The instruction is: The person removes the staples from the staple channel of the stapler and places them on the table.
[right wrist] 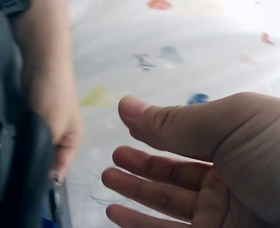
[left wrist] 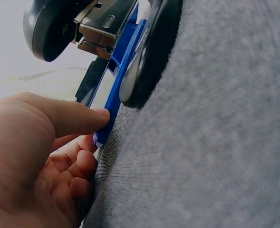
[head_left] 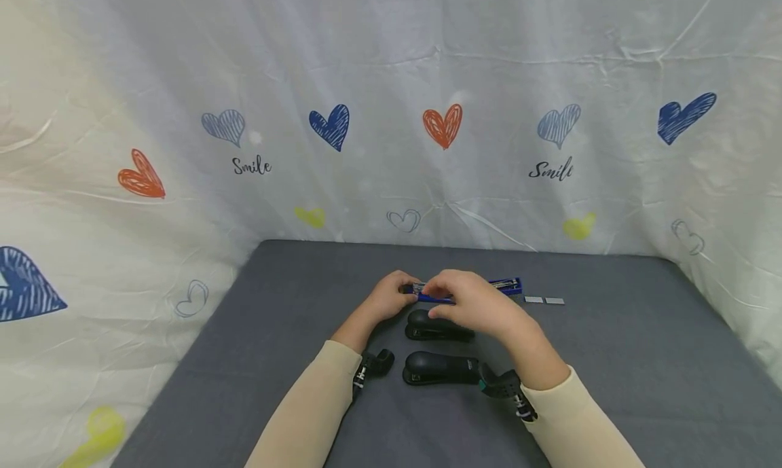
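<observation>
A long, narrow blue object with metal parts along it (head_left: 508,286) lies across the dark table. At its left end my left hand (head_left: 391,297) pinches it; in the left wrist view the thumb presses the blue edge (left wrist: 113,102) and the fingers curl beneath. My right hand (head_left: 479,305) hovers over its middle, hiding part of it. In the right wrist view that hand's fingers (right wrist: 151,190) are extended and apart, with nothing between them. A black stapler (head_left: 434,329) lies just in front of the blue object, partly under my right hand.
Nearer to me lies a second black stapler (head_left: 440,368), beside the right wrist's camera mount. Two small grey staple strips (head_left: 533,299) lie to the right of the blue object. A white curtain printed with hearts (head_left: 391,183) stands behind the table (head_left: 611,359).
</observation>
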### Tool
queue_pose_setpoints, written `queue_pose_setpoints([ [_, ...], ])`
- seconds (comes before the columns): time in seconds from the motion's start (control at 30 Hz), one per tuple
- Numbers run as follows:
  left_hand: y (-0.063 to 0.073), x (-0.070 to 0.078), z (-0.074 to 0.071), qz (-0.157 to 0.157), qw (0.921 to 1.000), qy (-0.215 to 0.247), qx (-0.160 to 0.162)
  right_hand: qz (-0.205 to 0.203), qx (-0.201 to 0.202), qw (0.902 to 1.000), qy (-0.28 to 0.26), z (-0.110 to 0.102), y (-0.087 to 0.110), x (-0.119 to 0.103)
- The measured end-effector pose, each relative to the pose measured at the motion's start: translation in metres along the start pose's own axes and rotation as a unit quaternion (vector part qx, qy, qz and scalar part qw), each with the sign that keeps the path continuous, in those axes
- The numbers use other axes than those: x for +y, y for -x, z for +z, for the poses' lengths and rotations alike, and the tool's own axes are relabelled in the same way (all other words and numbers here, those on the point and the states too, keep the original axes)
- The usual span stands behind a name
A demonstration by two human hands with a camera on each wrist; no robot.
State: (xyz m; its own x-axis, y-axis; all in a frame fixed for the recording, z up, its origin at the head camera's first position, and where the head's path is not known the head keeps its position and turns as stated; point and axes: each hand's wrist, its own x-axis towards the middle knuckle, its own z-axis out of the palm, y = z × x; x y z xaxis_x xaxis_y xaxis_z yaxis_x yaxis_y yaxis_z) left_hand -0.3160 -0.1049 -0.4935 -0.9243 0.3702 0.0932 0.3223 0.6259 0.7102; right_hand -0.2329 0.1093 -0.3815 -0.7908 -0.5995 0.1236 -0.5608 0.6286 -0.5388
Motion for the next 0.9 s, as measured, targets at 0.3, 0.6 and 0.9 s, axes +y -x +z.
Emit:
queue_pose_setpoints([
  [0.3, 0.002, 0.002, -0.001, -0.011, 0.9999, 0.005, -0.004, 0.058, -0.041, 0.9927, 0.098, 0.037, -0.012, -0.002],
  [0.6, 0.012, 0.0, -0.001, -0.043, 0.9946, 0.093, 0.013, 0.08, -0.025, 0.9798, 0.182, 0.05, -0.008, -0.003],
  [0.9, 0.051, 0.022, -0.005, -0.101, 0.9792, 0.163, 0.066, 0.097, 0.015, 0.9809, 0.168, 0.057, -0.004, -0.005],
])
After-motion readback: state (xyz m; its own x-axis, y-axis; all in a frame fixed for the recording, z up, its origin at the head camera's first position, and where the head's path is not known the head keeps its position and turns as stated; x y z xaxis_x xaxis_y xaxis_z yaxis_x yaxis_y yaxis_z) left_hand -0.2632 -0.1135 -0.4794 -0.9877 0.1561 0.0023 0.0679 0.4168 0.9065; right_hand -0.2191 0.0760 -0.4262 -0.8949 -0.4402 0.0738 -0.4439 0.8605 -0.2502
